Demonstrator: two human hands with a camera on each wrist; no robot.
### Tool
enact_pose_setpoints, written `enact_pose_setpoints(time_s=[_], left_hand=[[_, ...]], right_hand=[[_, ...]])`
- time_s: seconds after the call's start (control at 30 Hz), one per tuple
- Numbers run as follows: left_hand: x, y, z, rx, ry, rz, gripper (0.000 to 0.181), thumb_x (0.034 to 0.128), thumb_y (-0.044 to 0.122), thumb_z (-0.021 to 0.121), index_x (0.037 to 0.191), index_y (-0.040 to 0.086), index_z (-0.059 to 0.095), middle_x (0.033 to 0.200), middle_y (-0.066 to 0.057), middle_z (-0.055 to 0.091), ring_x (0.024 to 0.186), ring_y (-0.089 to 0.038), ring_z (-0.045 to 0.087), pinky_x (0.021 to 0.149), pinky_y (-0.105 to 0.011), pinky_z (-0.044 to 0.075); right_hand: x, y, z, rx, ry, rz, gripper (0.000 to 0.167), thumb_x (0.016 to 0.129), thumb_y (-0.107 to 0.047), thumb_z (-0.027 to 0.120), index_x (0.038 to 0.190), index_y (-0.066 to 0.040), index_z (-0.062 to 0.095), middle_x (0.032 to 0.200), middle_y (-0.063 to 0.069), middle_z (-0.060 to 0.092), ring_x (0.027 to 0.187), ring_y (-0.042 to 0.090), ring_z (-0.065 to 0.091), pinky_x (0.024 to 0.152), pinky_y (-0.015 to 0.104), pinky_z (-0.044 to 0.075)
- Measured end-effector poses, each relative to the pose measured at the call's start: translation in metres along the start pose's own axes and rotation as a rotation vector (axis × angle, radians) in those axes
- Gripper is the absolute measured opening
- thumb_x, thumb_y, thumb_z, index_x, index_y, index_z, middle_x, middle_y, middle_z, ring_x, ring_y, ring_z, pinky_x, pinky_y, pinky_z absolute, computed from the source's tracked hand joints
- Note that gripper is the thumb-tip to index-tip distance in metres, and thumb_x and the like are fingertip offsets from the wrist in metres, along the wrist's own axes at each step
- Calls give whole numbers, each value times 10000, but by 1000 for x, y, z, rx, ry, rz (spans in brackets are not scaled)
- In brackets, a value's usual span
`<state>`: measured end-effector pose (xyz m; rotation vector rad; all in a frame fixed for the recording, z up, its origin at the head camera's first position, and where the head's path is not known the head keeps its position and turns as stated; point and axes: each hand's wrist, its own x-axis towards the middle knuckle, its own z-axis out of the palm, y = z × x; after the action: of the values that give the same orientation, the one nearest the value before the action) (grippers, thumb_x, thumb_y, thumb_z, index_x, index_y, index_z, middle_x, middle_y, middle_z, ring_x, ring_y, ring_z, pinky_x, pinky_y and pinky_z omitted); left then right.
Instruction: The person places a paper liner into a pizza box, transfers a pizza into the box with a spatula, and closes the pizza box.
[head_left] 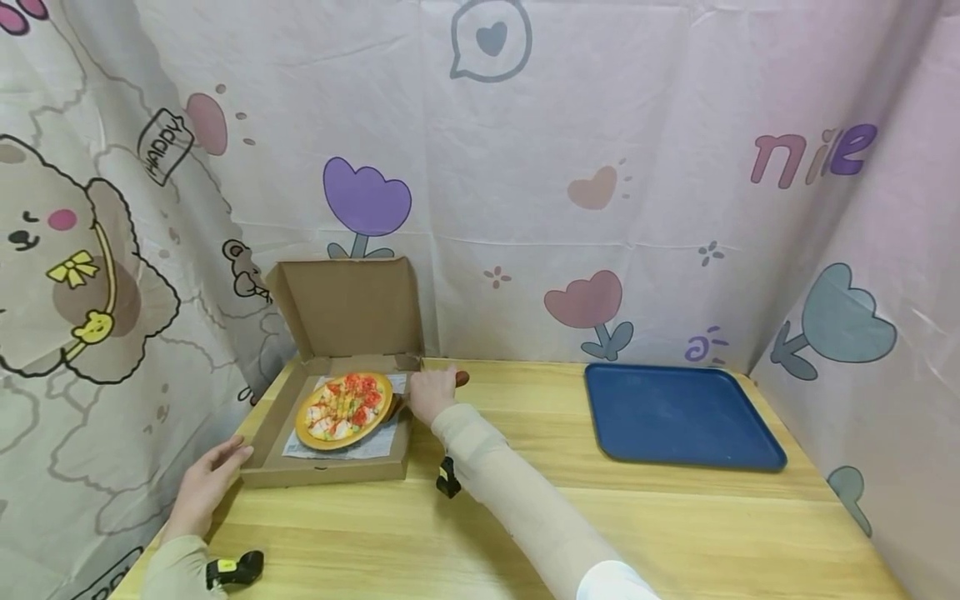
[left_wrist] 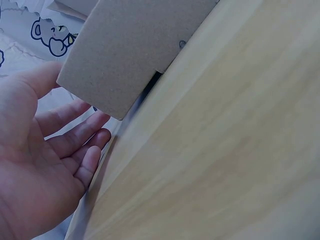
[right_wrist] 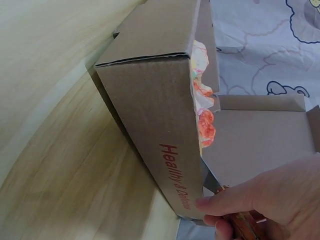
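Note:
An open cardboard pizza box (head_left: 326,475) stands at the left of the table, its lid (head_left: 348,308) raised at the back. Inside, a pizza (head_left: 345,410) with red and white toppings sits tilted above printed paper (head_left: 378,444). At the box's right side my right hand (head_left: 433,397) grips a utensil by its reddish-brown handle (right_wrist: 245,225). The utensil's other end reaches the pizza's right edge, and its shape there is mostly hidden. My left hand (head_left: 207,483) is at the front left corner of the box, thumb against the cardboard and fingers loosely bent in the left wrist view (left_wrist: 55,145).
A blue rectangular tray (head_left: 682,415) lies on the right of the wooden table (head_left: 525,517). Patterned cloth (head_left: 510,167) hangs behind the table and along both sides. Black devices are strapped at both wrists.

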<state>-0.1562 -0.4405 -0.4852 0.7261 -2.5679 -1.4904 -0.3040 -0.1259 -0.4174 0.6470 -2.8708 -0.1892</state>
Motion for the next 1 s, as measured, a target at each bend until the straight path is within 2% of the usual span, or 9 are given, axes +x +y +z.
enact_pose_setpoints(time_s=[0.2, 0.43, 0.83, 1.0], left_hand=[[0, -1, 1, 11, 8, 3, 863, 962, 593, 440, 1547, 17, 174, 1614, -191, 157, 1464, -416, 187, 1174, -563, 244], [1, -1, 1, -11, 7, -2, 855, 963, 581, 453, 1550, 28, 167, 1621, -172, 142, 1473, -405, 171, 1188, -556, 221], [-1, 0, 0, 1, 8, -6, 861, 954, 594, 459, 1550, 38, 183, 1617, -177, 170, 1463, -380, 199, 1183, -540, 245], [-3, 1, -1, 1, -9, 4, 873, 953, 599, 456, 1550, 30, 170, 1619, -183, 151, 1462, -396, 189, 1177, -551, 242]], right_hand=[[0, 0, 2, 3, 10, -9, 171, 937, -351, 599, 866, -249, 716, 816, -69, 704, 770, 134, 654, 768, 372, 432], [0, -1, 0, -6, 28, -17, 193, 938, -357, 605, 826, -248, 719, 781, -67, 702, 729, 139, 651, 757, 384, 443], [5, -8, 0, -45, -12, -10, 184, 948, -375, 594, 879, -256, 715, 835, -77, 716, 775, 139, 665, 789, 381, 454], [6, -8, -4, -56, 8, -41, 182, 931, -392, 609, 867, -259, 716, 836, -86, 713, 747, 121, 655, 726, 370, 456]])
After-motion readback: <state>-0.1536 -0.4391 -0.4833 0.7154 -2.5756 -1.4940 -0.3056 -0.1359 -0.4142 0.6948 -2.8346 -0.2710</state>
